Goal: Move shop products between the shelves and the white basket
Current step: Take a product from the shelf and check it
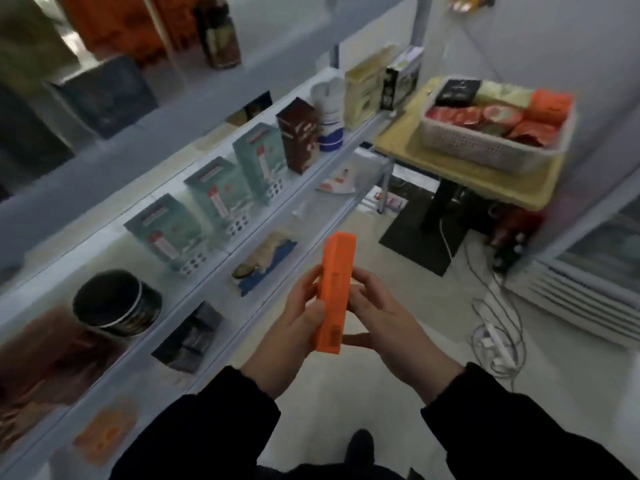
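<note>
A long orange box (pixel 335 289) stands nearly upright in front of me, held between both hands. My left hand (pixel 291 337) grips its left side with the thumb on the front face. My right hand (pixel 384 320) holds its right side, fingers curled behind and the thumb under its lower end. The white basket (pixel 485 143) sits far right on a small wooden table, filled with red, orange and green packets and a black box. The shelves (pixel 214 258) run along my left.
The middle shelf carries a round black tin (pixel 116 303), teal boxes (pixel 221 192), a brown carton (pixel 299 135) and a white tub (pixel 330 112). The lower shelf holds flat packets. Cables and a power strip (pixel 495 341) lie on the floor to the right, by a white cabinet.
</note>
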